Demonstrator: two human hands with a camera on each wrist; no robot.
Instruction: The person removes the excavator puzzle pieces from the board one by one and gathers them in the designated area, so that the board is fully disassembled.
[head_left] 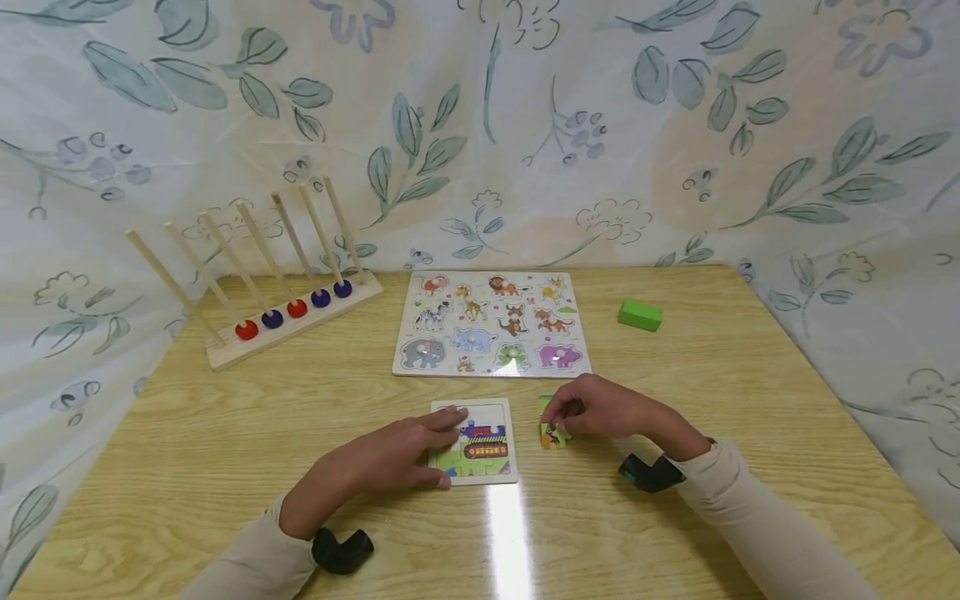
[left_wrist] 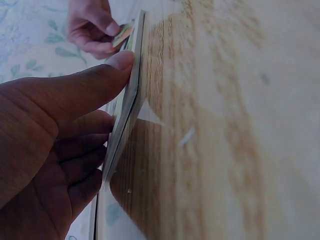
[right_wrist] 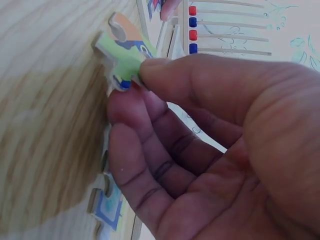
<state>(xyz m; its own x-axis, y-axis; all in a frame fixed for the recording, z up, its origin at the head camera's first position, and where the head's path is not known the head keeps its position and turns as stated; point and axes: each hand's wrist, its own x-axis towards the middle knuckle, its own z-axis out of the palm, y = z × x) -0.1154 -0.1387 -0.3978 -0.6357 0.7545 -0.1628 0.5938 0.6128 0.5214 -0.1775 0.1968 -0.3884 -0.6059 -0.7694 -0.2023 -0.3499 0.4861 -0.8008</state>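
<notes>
A small framed jigsaw puzzle (head_left: 513, 454) lies on the table, part filled with pieces that show a red and blue tracked vehicle (head_left: 486, 442) over green. My left hand (head_left: 397, 454) rests on its left side, fingers spread over the upper part and thumb at the lower left edge. In the left wrist view the thumb lies against the frame's edge (left_wrist: 134, 82). To the right of the frame, my right hand (head_left: 600, 407) pinches a green and orange puzzle piece (right_wrist: 127, 57) between thumb and fingers. Another puzzle piece (right_wrist: 107, 205) lies beyond the fingers, partly hidden by them.
An animal peg puzzle board (head_left: 491, 333) lies behind the small frame. At the back left stands a wooden rack (head_left: 300, 325) with upright rods and several red and blue beads. A green block (head_left: 640, 315) sits at the back right, before a floral cloth (head_left: 525, 183).
</notes>
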